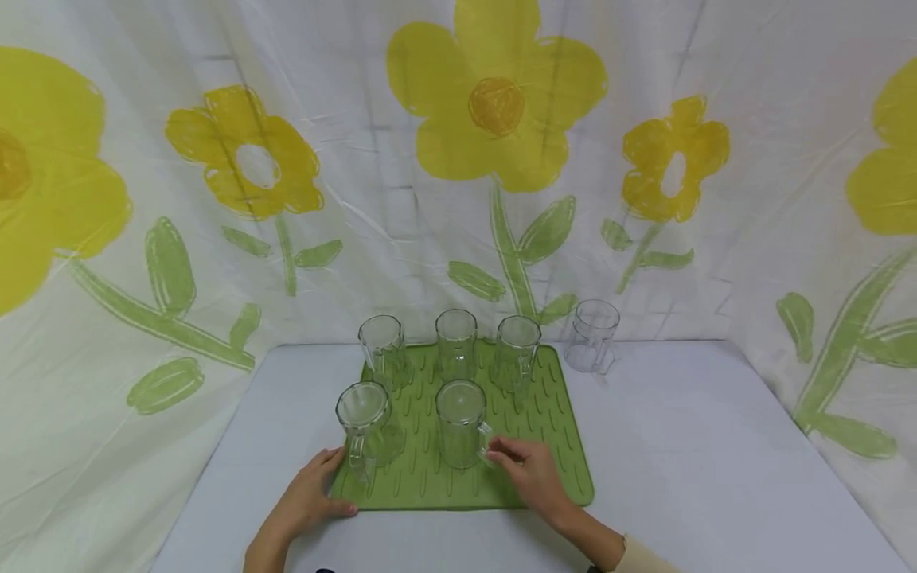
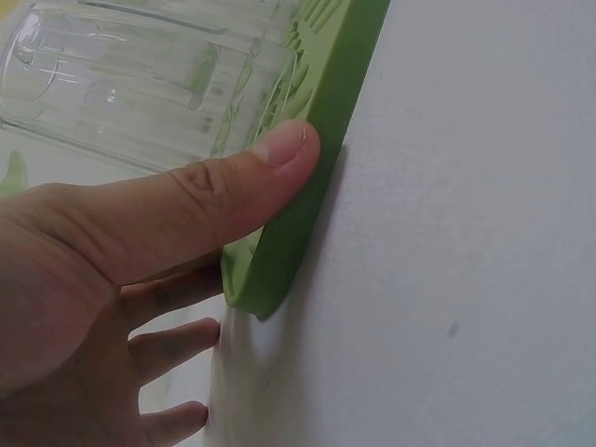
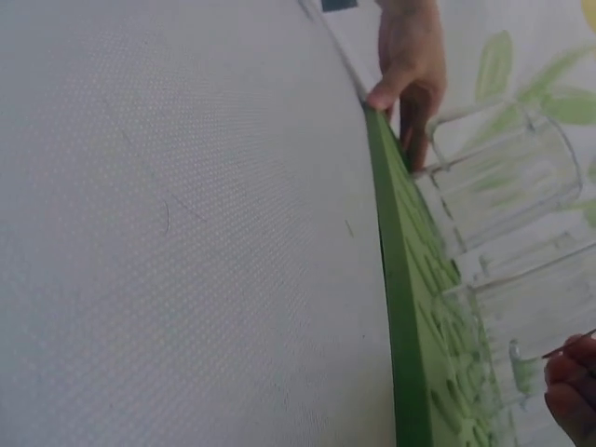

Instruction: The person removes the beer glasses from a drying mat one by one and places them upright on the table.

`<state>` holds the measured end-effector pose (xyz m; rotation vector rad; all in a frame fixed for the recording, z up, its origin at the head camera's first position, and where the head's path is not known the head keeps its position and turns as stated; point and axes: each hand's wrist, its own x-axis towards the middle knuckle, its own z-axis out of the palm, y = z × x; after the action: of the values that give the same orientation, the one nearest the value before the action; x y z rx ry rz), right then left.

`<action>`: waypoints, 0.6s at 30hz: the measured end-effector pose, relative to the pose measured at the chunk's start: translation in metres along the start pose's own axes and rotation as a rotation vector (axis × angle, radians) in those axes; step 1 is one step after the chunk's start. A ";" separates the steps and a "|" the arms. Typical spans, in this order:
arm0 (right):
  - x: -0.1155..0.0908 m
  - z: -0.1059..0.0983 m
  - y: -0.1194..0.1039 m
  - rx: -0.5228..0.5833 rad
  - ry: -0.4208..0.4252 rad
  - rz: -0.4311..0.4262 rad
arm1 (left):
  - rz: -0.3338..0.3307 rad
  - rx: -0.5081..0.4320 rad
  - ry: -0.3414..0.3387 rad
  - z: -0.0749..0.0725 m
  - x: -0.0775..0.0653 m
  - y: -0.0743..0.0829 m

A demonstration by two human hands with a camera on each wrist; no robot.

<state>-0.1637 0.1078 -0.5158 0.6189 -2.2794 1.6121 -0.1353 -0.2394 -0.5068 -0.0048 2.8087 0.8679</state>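
At the front of a green ridged mat (image 1: 559, 414) stands a clear glass mug (image 1: 458, 434), its handle turned to the right. My right hand (image 1: 536, 477) pinches that handle between thumb and fingers. Another glass mug (image 1: 383, 438) stands to its left, handle facing the front. My left hand (image 1: 308, 493) rests at the mat's front left corner. In the left wrist view its thumb (image 2: 279, 154) lies along the mat's edge, with the other fingers spread beside the corner. The right wrist view catches only part of the right hand (image 3: 573, 386) at its border.
Along the mat's back stand three more glass mugs: left (image 1: 382, 350), middle (image 1: 456, 346) and right (image 1: 517, 354). One further glass mug (image 1: 593, 338) stands off the mat on the white table (image 1: 680, 446), at the back right. A flower-printed curtain (image 1: 344, 239) hangs behind.
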 end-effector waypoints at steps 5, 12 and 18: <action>-0.001 0.001 0.000 -0.060 0.024 -0.074 | -0.006 -0.006 -0.004 -0.001 0.000 -0.001; -0.002 0.004 -0.001 -0.115 0.070 -0.085 | -0.005 -0.005 -0.005 0.001 0.000 -0.001; -0.001 0.006 -0.002 -0.135 0.106 -0.091 | 0.005 0.006 0.004 0.000 -0.001 -0.001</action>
<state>-0.1614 0.1020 -0.5167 0.5808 -2.2268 1.4018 -0.1337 -0.2405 -0.5073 0.0015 2.8167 0.8611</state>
